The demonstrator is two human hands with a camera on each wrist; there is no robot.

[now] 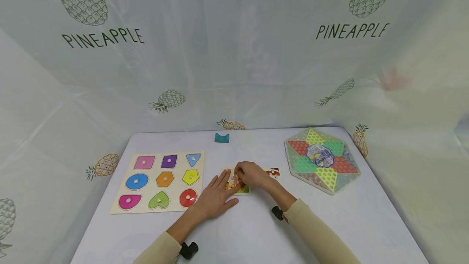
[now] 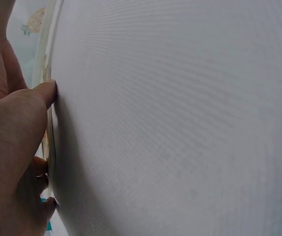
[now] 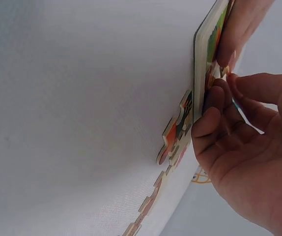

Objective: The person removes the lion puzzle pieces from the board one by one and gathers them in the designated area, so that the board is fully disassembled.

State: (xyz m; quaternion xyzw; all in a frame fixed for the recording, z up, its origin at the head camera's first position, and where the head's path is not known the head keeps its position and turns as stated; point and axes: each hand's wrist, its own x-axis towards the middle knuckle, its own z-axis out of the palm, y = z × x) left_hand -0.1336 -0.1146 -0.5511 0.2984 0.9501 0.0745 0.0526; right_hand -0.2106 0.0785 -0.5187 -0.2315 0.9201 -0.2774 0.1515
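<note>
A small jigsaw puzzle board with a colourful picture lies flat on the table. My left hand rests its extended fingers on the board's left side, the thumb apart on the tabletop. Over the board, my right hand has its thumb and forefinger brought together on a small puzzle piece, mostly covered by the fingertips. Its other fingers are curled against the board edge in the right wrist view. Loose puzzle pieces lie beside the board, partly behind the right hand in the head view.
A wooden shape board with knobbed coloured shapes lies at left. A hexagonal Chinese checkers board lies at right. Near the back edge sits a small teal block with a curved top. A pineapple-print curtain surrounds the table.
</note>
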